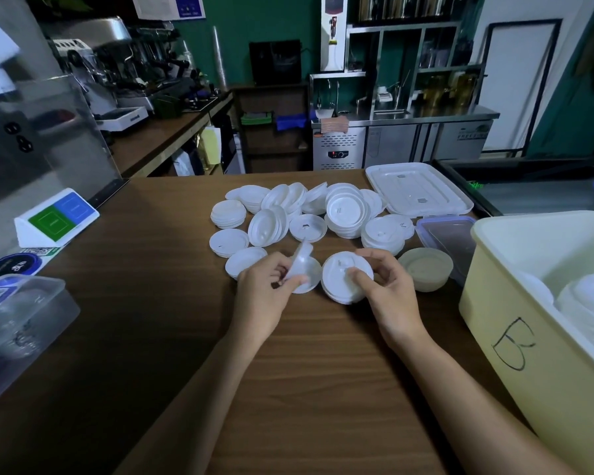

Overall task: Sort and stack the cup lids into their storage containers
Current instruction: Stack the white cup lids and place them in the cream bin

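On the brown wooden table point(306, 354) both hands work near the middle. The left hand point(266, 293) pinches a single white lid point(302, 265) by its edge. Its fingers point(296, 279) are curled around the lid, which stands tilted, with its upper edge pointing away from the person. Just beside it, the right hand point(388, 289) holds a small stack of lids point(340, 282), the thumb pressed on the top face and the other fingers curled behind the rim. The single white lid and the small stack of lids are touching or very nearly touching (I cannot tell which).

Behind the hands lie many loose lids point(306, 214), some flat, some in short piles, some leaning on each other. At the right edge stands a pale yellow container point(515, 303) marked with a hand-written "B", and more stacked lids point(590, 296) are inside it. Between this container and the loose lids there are a small beige bowl point(426, 272), a clear box with a blue rim point(450, 234) and, farther back, a flat white tray cover point(419, 192). At the left edge of the table sits a clear plastic container point(18, 320).
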